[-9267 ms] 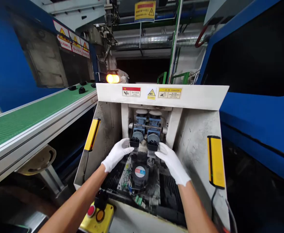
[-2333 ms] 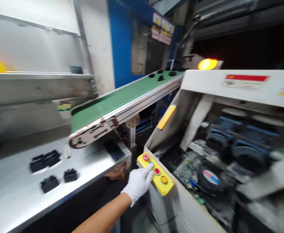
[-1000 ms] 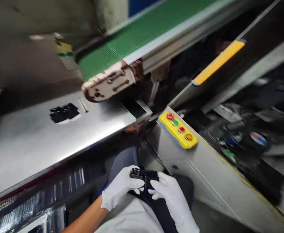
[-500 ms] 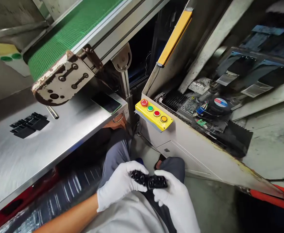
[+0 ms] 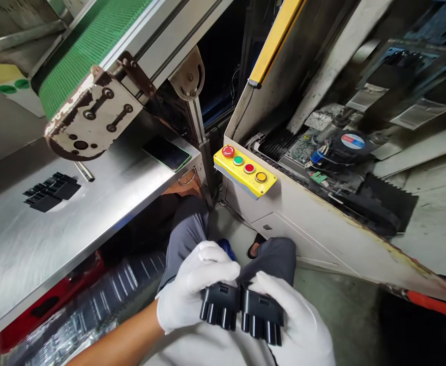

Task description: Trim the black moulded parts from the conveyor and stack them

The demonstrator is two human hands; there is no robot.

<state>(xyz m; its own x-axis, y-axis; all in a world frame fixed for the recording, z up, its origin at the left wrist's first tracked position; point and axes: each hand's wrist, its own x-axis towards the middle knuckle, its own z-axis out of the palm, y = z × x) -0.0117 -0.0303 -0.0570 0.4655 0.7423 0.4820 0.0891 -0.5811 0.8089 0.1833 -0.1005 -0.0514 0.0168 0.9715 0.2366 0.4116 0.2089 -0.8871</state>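
Observation:
Both my hands wear white gloves and are held close over my lap, low in the view. My left hand (image 5: 190, 290) grips one black ribbed plastic part (image 5: 219, 305), and my right hand (image 5: 302, 325) grips a second black plastic part (image 5: 263, 315). The two parts sit side by side, touching, with their prongs pointing toward me. My knees in grey trousers (image 5: 186, 231) show just beyond them.
A steel table (image 5: 35, 239) at left carries more black parts (image 5: 51, 185) and a phone (image 5: 166, 152). A green conveyor (image 5: 89, 40) ends above it. A yellow button box (image 5: 245, 170) is mounted on the white machine (image 5: 322, 223) at right.
My hands turned the two black parts over so their prongs face me and brought them nearer the camera. The view shifted slightly downward.

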